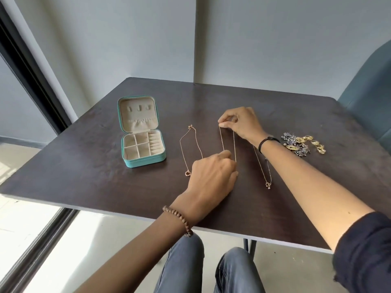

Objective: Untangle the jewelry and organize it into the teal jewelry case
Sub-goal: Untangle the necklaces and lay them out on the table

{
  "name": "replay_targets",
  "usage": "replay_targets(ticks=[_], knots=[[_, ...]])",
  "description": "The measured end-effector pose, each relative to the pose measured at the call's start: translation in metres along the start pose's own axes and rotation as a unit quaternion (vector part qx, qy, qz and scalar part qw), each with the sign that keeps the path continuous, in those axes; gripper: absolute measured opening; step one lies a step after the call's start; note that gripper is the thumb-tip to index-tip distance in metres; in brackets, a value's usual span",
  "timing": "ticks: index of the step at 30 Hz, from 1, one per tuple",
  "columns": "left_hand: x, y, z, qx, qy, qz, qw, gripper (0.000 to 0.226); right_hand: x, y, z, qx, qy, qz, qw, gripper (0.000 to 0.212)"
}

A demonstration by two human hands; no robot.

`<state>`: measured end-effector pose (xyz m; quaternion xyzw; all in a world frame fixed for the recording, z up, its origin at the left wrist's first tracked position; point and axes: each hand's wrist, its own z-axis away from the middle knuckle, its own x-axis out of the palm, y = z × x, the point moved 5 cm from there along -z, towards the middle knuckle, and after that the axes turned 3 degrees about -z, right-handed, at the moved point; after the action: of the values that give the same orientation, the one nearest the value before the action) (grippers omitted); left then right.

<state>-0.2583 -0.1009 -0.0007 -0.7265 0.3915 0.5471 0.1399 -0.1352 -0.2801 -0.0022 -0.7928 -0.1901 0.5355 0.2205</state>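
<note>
- Gold chain (228,142) is stretched between both hands over the dark bench (84,172): the right hand (241,123) has its fingers pinched on the far end, the left hand (213,174) has its fingers closed on the near end.
- Teal jewelry case (143,132) stands open (compartments empty) at 9 o'clock from the hands.
- A second necklace (191,151) lies between case and hands; a third necklace (262,168) lies under the right forearm.
- A heap of earrings and rings (302,143) sits at 3 o'clock.
</note>
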Motion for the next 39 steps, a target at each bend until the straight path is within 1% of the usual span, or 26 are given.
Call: replay_targets(ticks=[5,7,10,17,21,28,32,35,39], knots=[[-0.002,0.004,0.001,0.059,0.033,-0.057,0.996,0.03,0.001,0.005,-0.002,0.008,0.011,-0.027,1.0,0.01],[-0.001,0.006,0.002,0.068,0.028,-0.07,0.995,0.032,0.001,0.004,-0.002,0.007,0.013,-0.049,0.999,0.011],[0.0,0.008,0.004,0.057,0.01,-0.079,0.995,0.031,-0.001,0.002,-0.001,0.004,0.017,-0.069,0.997,0.012],[0.002,0.01,0.008,0.054,0.032,-0.059,0.996,0.031,-0.002,0.006,-0.005,0.026,0.003,-0.072,0.997,0.017],[0.002,0.009,0.009,0.045,0.038,-0.062,0.996,0.033,-0.002,0.007,-0.008,0.031,-0.014,-0.074,0.997,0.015],[-0.001,0.004,0.004,0.007,0.042,-0.029,0.999,0.027,-0.004,0.002,-0.008,0.032,-0.043,-0.034,0.998,0.011],[-0.01,-0.009,-0.005,-0.037,0.031,-0.029,0.998,0.029,-0.012,-0.007,-0.006,0.03,-0.026,-0.016,0.999,0.01],[-0.018,-0.028,-0.013,-0.08,0.02,-0.016,0.996,0.028,-0.012,-0.022,-0.004,0.018,-0.011,-0.023,1.0,0.01],[-0.025,-0.056,-0.016,-0.128,0.02,-0.011,0.992,0.026,0.004,-0.051,0.0,-0.005,-0.045,-0.033,0.998,0.008]])
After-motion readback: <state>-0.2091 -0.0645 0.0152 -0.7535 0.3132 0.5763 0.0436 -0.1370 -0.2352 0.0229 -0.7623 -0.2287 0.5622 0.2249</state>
